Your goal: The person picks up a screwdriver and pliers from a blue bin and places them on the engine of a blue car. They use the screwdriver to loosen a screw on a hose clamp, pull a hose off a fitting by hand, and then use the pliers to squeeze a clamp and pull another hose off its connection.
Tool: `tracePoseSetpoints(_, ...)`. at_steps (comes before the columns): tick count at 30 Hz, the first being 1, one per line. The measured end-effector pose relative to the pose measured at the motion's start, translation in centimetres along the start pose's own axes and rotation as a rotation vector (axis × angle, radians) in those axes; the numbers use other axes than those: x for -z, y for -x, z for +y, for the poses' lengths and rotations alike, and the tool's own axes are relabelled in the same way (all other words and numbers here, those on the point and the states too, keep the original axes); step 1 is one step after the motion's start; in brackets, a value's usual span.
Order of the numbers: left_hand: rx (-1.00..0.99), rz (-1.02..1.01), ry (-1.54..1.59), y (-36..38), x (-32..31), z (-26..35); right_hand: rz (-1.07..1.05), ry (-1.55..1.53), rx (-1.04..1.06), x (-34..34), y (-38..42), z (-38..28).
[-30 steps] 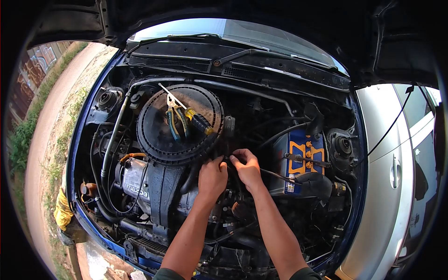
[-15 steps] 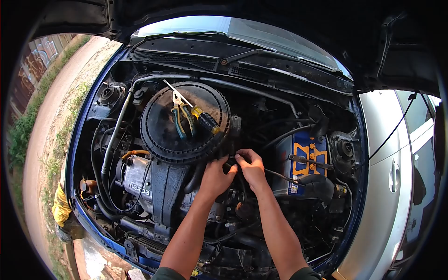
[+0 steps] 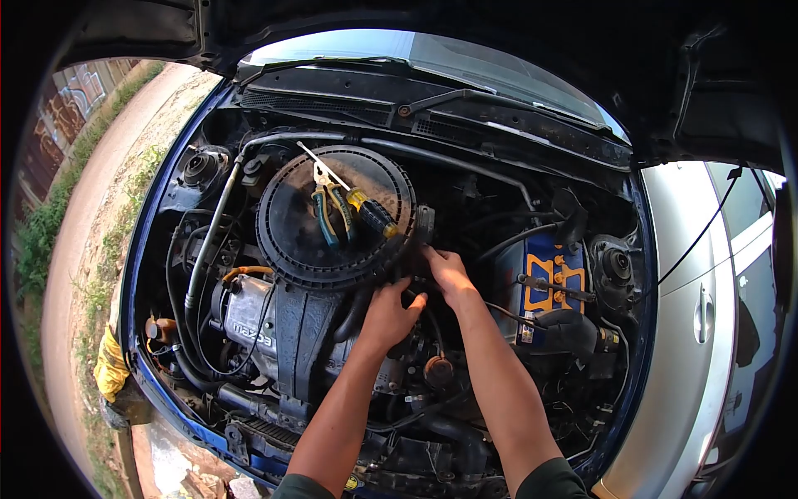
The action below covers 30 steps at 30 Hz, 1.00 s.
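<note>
Both your hands are deep in the engine bay at frame centre, the job looks mid-way — nothing is lifted free yet. Your left hand point(image 3: 389, 314) reaches, fingers loosely curled, under the round air cleaner housing point(image 3: 332, 218); your right hand point(image 3: 446, 270) pinches something at its lower-right rim — what, I cannot tell. Pliers point(image 3: 331, 209) and a screwdriver point(image 3: 371, 213) lie unused on its black ribbed lid.

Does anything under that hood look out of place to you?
Yes: pliers and a screwdriver lie loose on the round black air filter cover, just above the left hand and right hand. They are unsecured and could slide into the engine bay.
</note>
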<state>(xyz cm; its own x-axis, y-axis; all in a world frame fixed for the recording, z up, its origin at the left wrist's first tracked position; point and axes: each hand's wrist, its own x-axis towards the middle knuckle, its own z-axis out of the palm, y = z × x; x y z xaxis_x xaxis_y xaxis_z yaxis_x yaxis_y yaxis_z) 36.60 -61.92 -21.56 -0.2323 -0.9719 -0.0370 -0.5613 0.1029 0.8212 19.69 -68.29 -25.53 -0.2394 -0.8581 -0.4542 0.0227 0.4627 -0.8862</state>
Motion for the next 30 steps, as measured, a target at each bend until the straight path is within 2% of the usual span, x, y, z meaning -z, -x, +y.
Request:
tracePoseSetpoints(6, 0.019, -0.017, -0.003, 0.1, 0.1, 0.0, -0.005, 0.195, 0.149, 0.2, -1.0, -0.2)
tracePoseSetpoints(10, 0.026, -0.029, -0.002, 0.1, 0.1, 0.0, -0.034, 0.236, 0.067, 0.7, -2.1, -0.2)
tracePoseSetpoints(16, 0.016, -0.032, 0.018, -0.3, -0.1, -0.5, -0.012, 0.068, 0.049, 0.6, 0.8, -1.4)
tracePoseSetpoints(24, 0.044, -0.047, 0.028, -0.4, 0.5, -0.2, -0.127, 0.230, 0.092, 1.6, 0.8, -1.0)
tracePoseSetpoints(27, 0.022, -0.050, 0.052, -0.4, 0.3, -0.4, -0.103, 0.299, 0.119, 1.6, 2.0, -1.4)
tracePoseSetpoints(30, -0.014, 0.026, 0.000, -0.1, 0.1, -0.4, -0.103, 0.265, 0.138, 1.4, 2.4, -1.1)
